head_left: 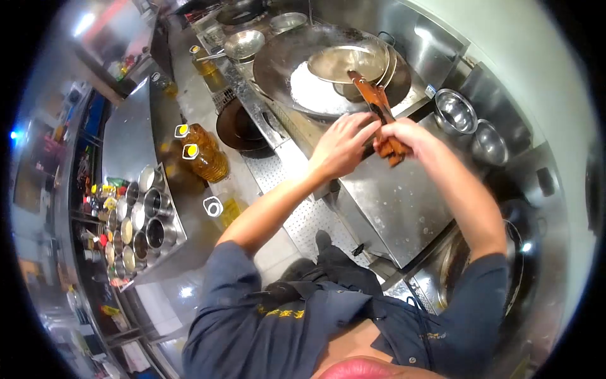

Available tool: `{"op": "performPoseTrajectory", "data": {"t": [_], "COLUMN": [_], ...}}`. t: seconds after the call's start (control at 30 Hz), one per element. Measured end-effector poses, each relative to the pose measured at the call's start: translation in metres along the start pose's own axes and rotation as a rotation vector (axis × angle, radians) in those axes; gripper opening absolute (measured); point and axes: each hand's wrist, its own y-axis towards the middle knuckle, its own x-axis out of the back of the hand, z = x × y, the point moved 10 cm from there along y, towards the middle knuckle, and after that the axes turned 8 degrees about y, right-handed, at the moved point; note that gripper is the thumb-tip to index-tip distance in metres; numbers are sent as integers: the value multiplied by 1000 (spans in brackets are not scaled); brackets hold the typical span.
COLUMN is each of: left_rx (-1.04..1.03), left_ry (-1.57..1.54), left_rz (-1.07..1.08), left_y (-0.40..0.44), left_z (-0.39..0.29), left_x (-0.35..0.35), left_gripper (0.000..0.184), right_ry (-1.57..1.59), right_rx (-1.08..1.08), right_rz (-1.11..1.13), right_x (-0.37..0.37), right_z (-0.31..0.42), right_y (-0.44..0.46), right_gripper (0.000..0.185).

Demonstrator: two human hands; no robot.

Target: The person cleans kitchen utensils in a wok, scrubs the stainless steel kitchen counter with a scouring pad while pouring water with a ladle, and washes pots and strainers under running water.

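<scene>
Wok (271, 66) interior partly hidden by strainer (344, 65); wooden handles (374, 96) at wok's rim partly covered by right hand (404, 137); yellow shirt lettering (282, 312) cannot be read.

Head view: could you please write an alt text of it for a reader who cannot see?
A person's right hand grips brown handles of round strainers over a large wok holding something white, the left hand close beside. Yellow-capped bottles and grouped metal pots stand at picture left.

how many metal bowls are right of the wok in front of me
2 visible: the upper bowl, nearer the wok, and the lower bowl, below and right of it. More may be nested underneath.
</scene>
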Motion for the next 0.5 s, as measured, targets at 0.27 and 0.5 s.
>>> {"op": "performPoseTrajectory", "data": {"t": [0.27, 0.5], "left_rx": [327, 1], "left_ry": [436, -72], "left_rz": [210, 35], "left_y": [-57, -74], "left_z": [344, 411], "left_x": [51, 2], "left_gripper": [28, 13], "right_ry": [-336, 113], "right_rx": [-327, -331], "right_rz": [-229, -221], "right_x": [66, -39], "right_z": [3, 19], "right_y": [124, 166], "right_gripper": [49, 23]}}
